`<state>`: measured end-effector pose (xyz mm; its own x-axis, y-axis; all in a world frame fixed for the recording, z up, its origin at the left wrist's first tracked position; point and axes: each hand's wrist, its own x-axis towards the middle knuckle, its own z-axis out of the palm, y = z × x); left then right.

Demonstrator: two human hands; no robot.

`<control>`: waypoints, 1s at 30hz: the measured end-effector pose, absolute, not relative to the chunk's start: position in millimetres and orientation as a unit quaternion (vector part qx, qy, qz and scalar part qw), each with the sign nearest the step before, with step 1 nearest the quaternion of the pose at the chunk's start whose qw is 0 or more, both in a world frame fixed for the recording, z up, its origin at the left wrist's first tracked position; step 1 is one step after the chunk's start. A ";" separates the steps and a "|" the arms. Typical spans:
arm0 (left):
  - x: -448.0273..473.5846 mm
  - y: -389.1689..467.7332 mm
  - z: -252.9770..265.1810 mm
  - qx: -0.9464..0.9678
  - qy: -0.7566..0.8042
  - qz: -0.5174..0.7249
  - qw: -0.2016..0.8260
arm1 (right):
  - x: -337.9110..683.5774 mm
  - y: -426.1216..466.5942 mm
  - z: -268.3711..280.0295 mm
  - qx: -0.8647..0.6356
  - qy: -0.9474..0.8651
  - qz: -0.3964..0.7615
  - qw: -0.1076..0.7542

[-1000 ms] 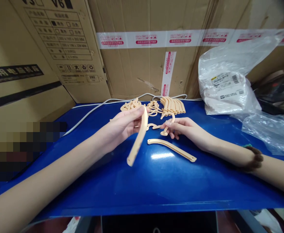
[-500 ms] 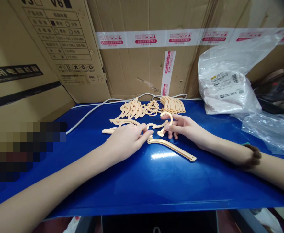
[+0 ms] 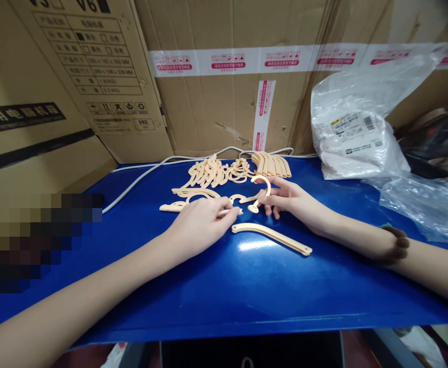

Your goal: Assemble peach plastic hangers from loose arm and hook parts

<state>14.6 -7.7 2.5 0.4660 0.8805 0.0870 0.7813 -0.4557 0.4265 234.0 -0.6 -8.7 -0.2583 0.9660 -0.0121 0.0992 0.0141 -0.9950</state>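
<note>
Hands busy among loose hanger parts, none seen joined.
Left hand [image 3: 203,222] pinching thin beige piece [image 3: 234,210] on table [image 3: 224,291]; right hand [image 3: 287,202] pinching hook [image 3: 261,191]; long arm [image 3: 272,237] lying apart.

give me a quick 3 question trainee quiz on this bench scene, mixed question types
1. True or false: the right hand holds a small beige plastic hook piece.
2. Which lies nearest the camera on the blue table top? A) long curved beige plastic arm B) white cable C) clear plastic bag
3. Fill in: the left hand rests palm-down on the ____.

Key: 1 true; 2 A; 3 table
</note>
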 end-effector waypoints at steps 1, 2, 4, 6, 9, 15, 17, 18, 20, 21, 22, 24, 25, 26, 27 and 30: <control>14.7 -7.5 2.4 0.839 0.496 0.154 0.163 | 233.9 -0.6 -8.2 -0.457 -0.579 0.538 0.409; 14.9 -7.4 2.3 0.841 0.493 0.158 0.161 | 233.9 -0.5 -7.9 -0.458 -0.572 0.542 0.412; 15.5 -7.2 2.0 0.846 0.482 0.165 0.155 | 234.5 0.0 -7.5 -0.458 -0.557 0.552 0.418; 16.2 -7.3 0.9 0.852 0.470 0.172 0.152 | 235.5 0.9 -7.8 -0.457 -0.540 0.561 0.430; 16.6 -7.6 -2.2 0.859 0.446 0.193 0.161 | 236.9 2.3 -9.0 -0.454 -0.519 0.566 0.452; 15.6 -7.2 -6.8 0.864 0.384 0.240 0.221 | 238.2 2.0 -9.9 -0.442 -0.518 0.573 0.457; 15.8 -6.9 -6.5 0.867 0.367 0.246 0.230 | 238.6 1.7 -10.0 -0.432 -0.526 0.578 0.450; 15.9 -6.7 -6.2 0.869 0.359 0.249 0.231 | 238.9 1.7 -10.1 -0.426 -0.531 0.580 0.446; 16.0 -6.6 -5.4 0.874 0.347 0.252 0.228 | 239.7 2.1 -10.6 -0.418 -0.538 0.584 0.442; 15.8 -6.6 -5.1 0.876 0.342 0.253 0.227 | 240.3 2.6 -11.0 -0.415 -0.539 0.585 0.442; 15.5 -6.5 -4.8 0.879 0.337 0.253 0.223 | 240.9 3.1 -11.4 -0.412 -0.538 0.586 0.443; 14.6 -6.5 -4.4 0.886 0.328 0.252 0.207 | 242.4 4.3 -12.4 -0.404 -0.540 0.590 0.444; 14.1 -6.6 -4.1 0.891 0.324 0.251 0.195 | 243.2 4.8 -13.0 -0.399 -0.542 0.592 0.444; 13.6 -6.6 -3.9 0.896 0.319 0.251 0.180 | 244.0 5.2 -13.5 -0.395 -0.544 0.594 0.442; 13.1 -6.6 -3.7 0.901 0.312 0.253 0.165 | 244.7 5.4 -13.9 -0.393 -0.545 0.595 0.441; 11.8 -6.7 -3.7 0.913 0.287 0.263 0.123 | 246.2 5.2 -14.5 -0.384 -0.552 0.601 0.432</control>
